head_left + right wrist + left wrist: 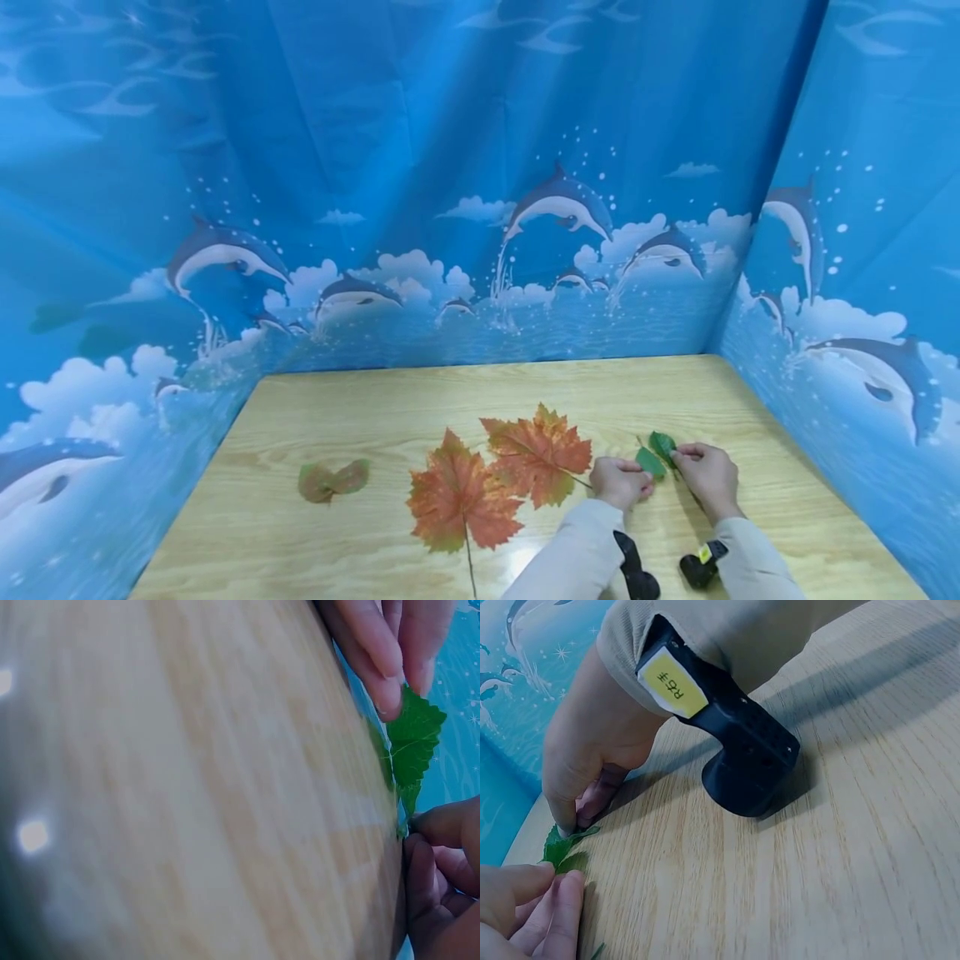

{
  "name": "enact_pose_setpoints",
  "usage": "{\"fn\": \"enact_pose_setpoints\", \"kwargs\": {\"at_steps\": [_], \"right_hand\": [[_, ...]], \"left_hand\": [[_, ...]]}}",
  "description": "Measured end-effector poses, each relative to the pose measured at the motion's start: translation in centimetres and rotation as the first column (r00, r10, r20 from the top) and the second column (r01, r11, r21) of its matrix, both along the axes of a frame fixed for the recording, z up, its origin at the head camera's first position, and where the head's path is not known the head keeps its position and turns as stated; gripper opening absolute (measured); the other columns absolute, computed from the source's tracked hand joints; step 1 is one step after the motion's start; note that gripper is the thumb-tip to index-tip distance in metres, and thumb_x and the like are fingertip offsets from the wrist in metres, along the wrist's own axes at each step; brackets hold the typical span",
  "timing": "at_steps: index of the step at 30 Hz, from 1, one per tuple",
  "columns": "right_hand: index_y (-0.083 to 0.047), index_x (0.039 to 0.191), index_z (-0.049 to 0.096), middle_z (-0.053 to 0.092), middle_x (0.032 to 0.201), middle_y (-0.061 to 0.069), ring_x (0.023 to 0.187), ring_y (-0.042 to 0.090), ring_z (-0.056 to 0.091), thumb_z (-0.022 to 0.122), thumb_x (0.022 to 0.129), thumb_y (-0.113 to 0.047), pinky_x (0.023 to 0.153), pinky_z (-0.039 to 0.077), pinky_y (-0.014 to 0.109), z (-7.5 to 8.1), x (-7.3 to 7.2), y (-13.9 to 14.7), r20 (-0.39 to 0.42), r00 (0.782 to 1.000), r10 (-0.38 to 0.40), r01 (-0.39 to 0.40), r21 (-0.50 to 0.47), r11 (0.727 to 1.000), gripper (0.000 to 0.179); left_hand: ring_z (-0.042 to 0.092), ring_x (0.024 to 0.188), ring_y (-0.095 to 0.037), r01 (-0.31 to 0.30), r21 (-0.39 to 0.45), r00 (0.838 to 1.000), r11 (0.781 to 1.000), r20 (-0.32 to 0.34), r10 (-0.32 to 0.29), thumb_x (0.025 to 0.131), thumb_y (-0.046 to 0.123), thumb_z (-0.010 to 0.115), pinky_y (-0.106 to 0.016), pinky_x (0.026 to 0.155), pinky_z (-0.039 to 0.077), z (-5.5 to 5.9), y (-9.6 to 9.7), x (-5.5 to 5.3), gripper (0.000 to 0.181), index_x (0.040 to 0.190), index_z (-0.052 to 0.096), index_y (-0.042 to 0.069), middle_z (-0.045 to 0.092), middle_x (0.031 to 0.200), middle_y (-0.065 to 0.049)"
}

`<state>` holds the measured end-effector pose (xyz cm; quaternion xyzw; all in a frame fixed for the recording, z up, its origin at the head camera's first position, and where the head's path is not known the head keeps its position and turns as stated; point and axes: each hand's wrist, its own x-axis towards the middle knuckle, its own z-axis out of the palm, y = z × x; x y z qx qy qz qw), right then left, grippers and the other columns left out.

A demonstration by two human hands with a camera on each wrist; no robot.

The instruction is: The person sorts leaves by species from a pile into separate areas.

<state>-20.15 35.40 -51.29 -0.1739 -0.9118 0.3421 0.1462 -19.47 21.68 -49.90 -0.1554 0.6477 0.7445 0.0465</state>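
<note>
Over the right part of the table, both hands are at a sprig of green leaves (651, 463) with toothed edges. My left hand (621, 482) pinches the near leaf at its edge between thumb and fingers. Opposite it, my right hand (707, 477) pinches the sprig by the other leaf. In the left wrist view the fingertips of both hands come close together around the green leaf (557, 847). The right wrist view shows the leaf (415, 742) spread between the two hands. Just left of my left hand lies an orange maple-like leaf (540, 457), its stem running toward that hand.
A second orange leaf (457, 500) with a long stem overlaps the first on the wooden table (375, 400). Farther left lies a small reddish-green leaf pair (330, 482). Blue dolphin-print sheets (420, 167) stand along the table's back and sides. Black wrist cameras (699, 571) hang under the sleeves.
</note>
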Motion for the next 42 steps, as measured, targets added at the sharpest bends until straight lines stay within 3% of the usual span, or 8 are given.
{"fn": "enact_pose_setpoints", "kwargs": {"at_steps": [13,19,25,36,40,42], "right_hand": [[0.006,0.097,0.07,0.071,0.077,0.013,0.067,0.02,0.062,0.065,0.088,-0.019,0.067,0.048,0.039,0.0,-0.1,0.0,0.037,0.999,0.002,-0.001,-0.029,1.0,0.027],[0.007,0.099,0.069,0.07,0.078,0.013,0.068,0.02,0.062,0.064,0.089,-0.02,0.064,0.047,0.037,-0.1,-0.2,0.0,0.042,0.999,0.001,0.001,-0.036,0.999,0.029],[0.006,0.101,0.069,0.07,0.081,0.015,0.07,0.023,0.063,0.063,0.091,-0.021,0.062,0.048,0.035,-0.3,-0.2,0.1,0.055,0.998,0.004,-0.001,-0.043,0.999,0.03],[0.007,0.1,0.069,0.07,0.079,0.014,0.067,0.019,0.061,0.064,0.09,-0.02,0.061,0.047,0.034,-0.4,-0.2,0.0,0.047,0.999,0.008,-0.006,-0.037,0.999,0.029],[0.007,0.099,0.069,0.07,0.078,0.012,0.067,0.019,0.061,0.064,0.089,-0.02,0.062,0.047,0.035,-0.2,-0.1,0.1,0.046,0.999,0.009,-0.008,-0.037,0.999,0.029],[0.006,0.099,0.069,0.07,0.078,0.012,0.067,0.019,0.062,0.064,0.089,-0.02,0.064,0.048,0.036,-0.2,-0.1,0.2,0.046,0.999,0.004,-0.003,-0.031,1.0,0.029]], "left_hand": [[0.063,0.045,-0.017,0.039,-0.072,0.999,0.997,-0.015,-0.041,0.068,-0.013,0.075,-0.024,0.045,0.053,-0.3,-0.5,-0.2,0.018,0.064,0.064,0.001,0.062,0.051,-0.011],[0.066,0.048,-0.021,0.115,-0.117,0.992,0.986,-0.043,-0.121,0.072,-0.009,0.075,-0.024,0.045,0.053,-0.1,-0.8,-0.3,0.01,0.071,0.069,-0.001,0.064,0.054,-0.01],[0.069,0.056,-0.024,0.204,-0.105,0.977,0.973,-0.043,-0.209,0.074,-0.007,0.074,-0.025,0.05,0.055,0.2,-1.2,-0.5,0.01,0.082,0.071,-0.003,0.067,0.061,-0.01],[0.069,0.059,-0.022,0.232,-0.094,0.968,0.968,-0.074,-0.239,0.075,-0.008,0.073,-0.024,0.053,0.056,0.2,-1.6,-0.4,0.009,0.083,0.071,-0.006,0.068,0.062,-0.01],[0.066,0.062,-0.012,0.257,-0.203,0.955,0.945,-0.098,-0.28,0.075,-0.001,0.077,-0.022,0.056,0.054,1.0,-2.0,-0.3,0.009,0.084,0.074,-0.002,0.069,0.066,-0.004],[0.064,0.065,-0.008,0.282,-0.269,0.941,0.921,-0.112,-0.321,0.076,0.004,0.078,-0.02,0.058,0.052,1.7,-2.3,-0.3,0.011,0.085,0.076,0.0,0.07,0.07,-0.002]]}}
